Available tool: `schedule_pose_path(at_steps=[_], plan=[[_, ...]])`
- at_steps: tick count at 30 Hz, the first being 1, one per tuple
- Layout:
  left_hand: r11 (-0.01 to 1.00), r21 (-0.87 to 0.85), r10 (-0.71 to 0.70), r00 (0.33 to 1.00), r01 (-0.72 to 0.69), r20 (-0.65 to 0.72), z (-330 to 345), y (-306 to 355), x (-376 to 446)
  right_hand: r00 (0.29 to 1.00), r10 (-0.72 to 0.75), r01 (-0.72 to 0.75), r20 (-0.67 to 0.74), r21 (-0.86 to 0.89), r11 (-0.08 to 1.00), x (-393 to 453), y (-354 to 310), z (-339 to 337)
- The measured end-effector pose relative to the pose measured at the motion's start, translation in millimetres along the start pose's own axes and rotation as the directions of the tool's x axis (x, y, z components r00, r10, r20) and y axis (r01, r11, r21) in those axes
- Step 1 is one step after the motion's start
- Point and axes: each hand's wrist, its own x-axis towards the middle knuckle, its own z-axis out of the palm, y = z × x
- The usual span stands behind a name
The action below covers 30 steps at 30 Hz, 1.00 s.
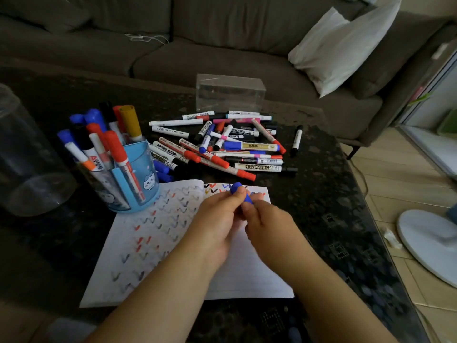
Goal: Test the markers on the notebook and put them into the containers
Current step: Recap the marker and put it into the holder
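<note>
Both hands meet over the open notebook (158, 243) on the dark tabletop (321, 194). The left hand (218, 219) and right hand (267, 224) curl their fingers around one blue marker (241, 191). Loose markers (222, 144) lie at twelve o'clock, the blue container (138, 179) at ten.
</note>
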Motion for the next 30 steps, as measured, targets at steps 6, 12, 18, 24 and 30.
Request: schedule_pose_path(at_steps=[6, 12, 18, 24, 30], plan=[[0.973, -0.206, -0.030, 0.936, 0.108, 0.351, -5.6, 12.8, -30.0, 0.762, -0.078, -0.641, 0.643, 0.766, 0.050, -16.4, -7.5, -16.4], [0.974, -0.223, 0.032, 0.946, 0.043, 0.322, -18.0, 20.9, -60.8, 0.697, -0.200, -0.703, 0.689, 0.711, 0.001, -48.8, -29.7, -14.7], [1.000, 0.030, 0.002, 0.999, -0.003, 0.034, -20.6, 8.1, -74.1, 0.952, 0.122, -0.259, 0.282, 0.521, 0.813, -79.2, -38.8, 2.7], [0.989, 0.144, 0.015, 0.966, 0.024, -0.259, -5.1, -4.2, -67.9, 0.992, -0.117, 0.123, 0.038, -0.379, 0.917, -81.1, -34.1, 0.6], [0.972, 0.163, -0.086, 0.904, 0.168, -0.419, 8.7, -7.0, -48.2, 0.977, -0.206, 0.180, 0.059, -0.747, 0.640, -70.3, -27.2, 1.3]])
